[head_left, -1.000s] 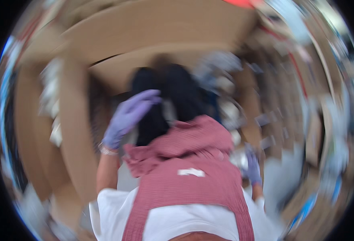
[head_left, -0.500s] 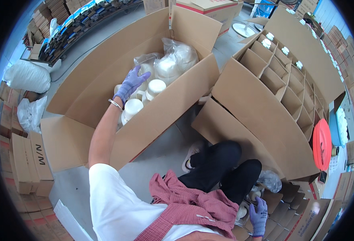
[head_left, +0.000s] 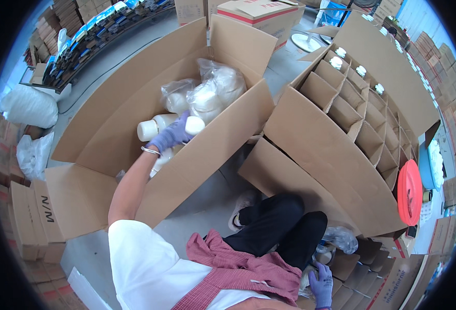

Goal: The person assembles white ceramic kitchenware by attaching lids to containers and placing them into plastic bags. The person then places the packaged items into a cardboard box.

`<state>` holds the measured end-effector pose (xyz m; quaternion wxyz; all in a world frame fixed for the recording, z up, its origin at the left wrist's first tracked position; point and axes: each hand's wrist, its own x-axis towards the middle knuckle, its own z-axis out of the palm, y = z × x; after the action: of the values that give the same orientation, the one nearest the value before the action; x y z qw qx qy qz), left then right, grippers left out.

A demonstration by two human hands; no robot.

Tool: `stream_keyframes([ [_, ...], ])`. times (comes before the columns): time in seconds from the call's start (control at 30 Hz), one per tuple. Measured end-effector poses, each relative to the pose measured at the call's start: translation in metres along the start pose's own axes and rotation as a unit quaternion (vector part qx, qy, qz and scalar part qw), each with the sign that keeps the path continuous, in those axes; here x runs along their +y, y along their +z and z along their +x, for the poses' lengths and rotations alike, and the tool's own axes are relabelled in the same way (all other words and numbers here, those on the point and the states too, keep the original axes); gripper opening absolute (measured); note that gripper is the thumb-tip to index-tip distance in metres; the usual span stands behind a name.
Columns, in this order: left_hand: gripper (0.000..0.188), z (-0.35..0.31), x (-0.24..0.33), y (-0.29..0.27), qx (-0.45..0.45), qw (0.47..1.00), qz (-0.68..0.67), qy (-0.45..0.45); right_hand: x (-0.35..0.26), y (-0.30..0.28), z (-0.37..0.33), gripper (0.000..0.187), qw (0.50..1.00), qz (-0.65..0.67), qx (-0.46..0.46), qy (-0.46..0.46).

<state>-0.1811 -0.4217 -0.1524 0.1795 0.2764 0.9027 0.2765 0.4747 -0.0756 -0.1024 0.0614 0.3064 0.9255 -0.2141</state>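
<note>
- Left hand (head_left: pixel 169 137) gripped a white bottle (head_left: pixel 195 125) inside the near edge of the open carton (head_left: pixel 212 147); other bottles (head_left: pixel 148 130) lay ungrasped.
- Right hand (head_left: pixel 321 285): grip was unclear.
- White caps (head_left: pixel 336 62) lined the divided carton (head_left: pixel 331 155) near its far edge.

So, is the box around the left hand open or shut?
Open: the box has spread flaps, with white bottles showing beside the left hand.
</note>
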Motion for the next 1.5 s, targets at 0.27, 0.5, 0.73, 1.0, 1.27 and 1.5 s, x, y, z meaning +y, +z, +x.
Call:
stream_keyframes([
  [0.27, 0.078, -0.052, 0.098, -0.078, 0.214, 0.919, -0.325, 0.064, -0.076, -0.046, 0.099, 0.042, 0.979, -0.011, 0.099, -0.176],
  [0.5, 0.087, -0.133, 0.274, -0.038, 0.096, 0.914, -0.037, 0.392, -0.26, -0.046, 0.174, 0.067, 0.794, 0.558, 0.043, -0.238],
  [0.73, 0.053, -0.051, 0.069, -0.034, 0.087, 0.94, 0.329, 0.034, -0.139, -0.154, 0.192, 0.043, 0.85, 0.119, 0.462, -0.223],
  [1.0, 0.055, -0.032, 0.036, -0.028, 0.185, 0.951, 0.245, 0.031, 0.054, -0.259, 0.202, 0.043, 0.839, -0.262, 0.473, 0.057],
  [1.27, 0.032, -0.162, 0.263, -0.076, 0.415, 0.823, -0.365, 0.133, -0.156, -0.126, 0.181, 0.09, 0.838, 0.431, 0.179, -0.282],
  [1.5, 0.029, -0.203, 0.283, 0.109, -0.348, 0.909, -0.094, 0.21, -0.121, -0.113, 0.174, 0.038, 0.683, 0.642, 0.204, -0.283],
])
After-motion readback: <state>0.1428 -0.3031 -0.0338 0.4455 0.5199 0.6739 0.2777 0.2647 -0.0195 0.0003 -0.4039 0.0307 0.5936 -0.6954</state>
